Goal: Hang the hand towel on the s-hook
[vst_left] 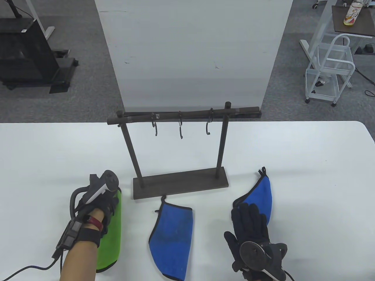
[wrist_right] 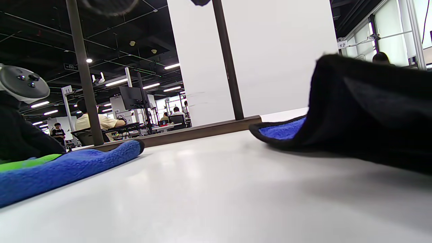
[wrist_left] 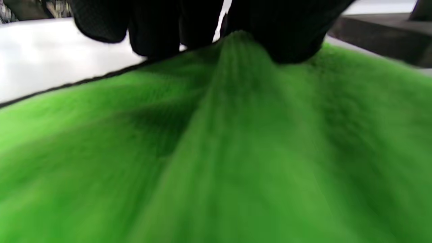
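Observation:
A dark wooden rack [vst_left: 180, 183] stands mid-table, its bar carrying three S-hooks [vst_left: 181, 130]. A green towel [vst_left: 112, 237] lies at the left. My left hand [vst_left: 111, 200] is on its far end. In the left wrist view my left hand [wrist_left: 229, 37] pinches up a ridge of the green towel [wrist_left: 216, 152]. A blue towel [vst_left: 172, 240] with a black loop lies in front of the rack. A second blue towel [vst_left: 262, 191] lies at the right. My right hand [vst_left: 249, 218] rests flat on its near end, fingers spread, also in the right wrist view [wrist_right: 371, 108].
A white board [vst_left: 193, 52] stands behind the rack. The rack's base [wrist_right: 189, 133] and posts show in the right wrist view, with the middle blue towel [wrist_right: 67, 162] to the left. A white cart [vst_left: 329, 70] stands on the floor beyond the table.

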{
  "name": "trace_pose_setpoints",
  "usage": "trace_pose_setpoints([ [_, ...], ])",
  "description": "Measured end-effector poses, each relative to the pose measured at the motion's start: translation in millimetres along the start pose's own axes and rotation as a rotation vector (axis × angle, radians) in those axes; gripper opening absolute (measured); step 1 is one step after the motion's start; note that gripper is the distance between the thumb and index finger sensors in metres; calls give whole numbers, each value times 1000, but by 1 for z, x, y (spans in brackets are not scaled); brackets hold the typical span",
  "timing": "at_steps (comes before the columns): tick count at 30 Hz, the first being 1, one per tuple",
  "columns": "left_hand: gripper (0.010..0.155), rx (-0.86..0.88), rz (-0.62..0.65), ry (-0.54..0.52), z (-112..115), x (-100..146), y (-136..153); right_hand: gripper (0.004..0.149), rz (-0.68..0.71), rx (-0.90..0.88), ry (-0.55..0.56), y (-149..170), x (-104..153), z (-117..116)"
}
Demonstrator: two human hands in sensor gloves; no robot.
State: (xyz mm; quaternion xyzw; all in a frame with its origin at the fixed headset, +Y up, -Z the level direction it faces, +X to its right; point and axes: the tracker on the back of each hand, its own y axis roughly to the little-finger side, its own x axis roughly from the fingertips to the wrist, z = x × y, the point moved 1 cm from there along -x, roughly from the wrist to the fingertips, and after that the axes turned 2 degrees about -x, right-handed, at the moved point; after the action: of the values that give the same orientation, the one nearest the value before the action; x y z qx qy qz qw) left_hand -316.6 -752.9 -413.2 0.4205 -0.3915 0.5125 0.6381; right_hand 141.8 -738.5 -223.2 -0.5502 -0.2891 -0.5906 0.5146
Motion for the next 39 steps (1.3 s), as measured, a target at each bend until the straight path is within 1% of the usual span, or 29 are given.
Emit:
trace_pose_setpoints([
  [2, 58, -33, -2, -21, 0, 1, -1, 70, 0, -2, -6, 0, 0, 0],
  [4, 55, -16, 4, -79, 0, 2, -4, 70, 1, -5, -10, 0, 0, 0],
  [8, 49, -26, 6, -168, 1, 5, -8, 70, 4, -9, -3, 0, 0, 1],
  [12, 43, -21, 10, -226, -1, 10, -10, 70, 3, -22, 1, 1, 1, 2],
  [13, 42, -15, 10, -242, -2, 11, -9, 70, 4, -25, 1, 1, 1, 2],
  [17, 39, 35, 29, -366, -11, 25, -3, 70, 10, -29, 2, 0, 1, 1],
  [18, 39, 41, 35, -377, -14, 28, -2, 70, 10, -31, 2, 0, 1, 1],
  [24, 38, 108, 109, -512, -44, 59, 4, 70, 14, -41, -4, -2, 2, 0],
  [28, 37, 97, 179, -624, -62, 82, -1, 70, 14, -40, 1, -2, 2, 0],
  [34, 37, 11, 260, -787, -84, 117, -13, 70, 10, -45, 5, -1, 2, 1],
  [36, 37, -23, 290, -864, -95, 134, -18, 70, 9, -44, 8, 0, 2, 1],
  [39, 37, -61, 322, -939, -107, 153, -24, 70, 8, -46, 9, 0, 2, 2],
])
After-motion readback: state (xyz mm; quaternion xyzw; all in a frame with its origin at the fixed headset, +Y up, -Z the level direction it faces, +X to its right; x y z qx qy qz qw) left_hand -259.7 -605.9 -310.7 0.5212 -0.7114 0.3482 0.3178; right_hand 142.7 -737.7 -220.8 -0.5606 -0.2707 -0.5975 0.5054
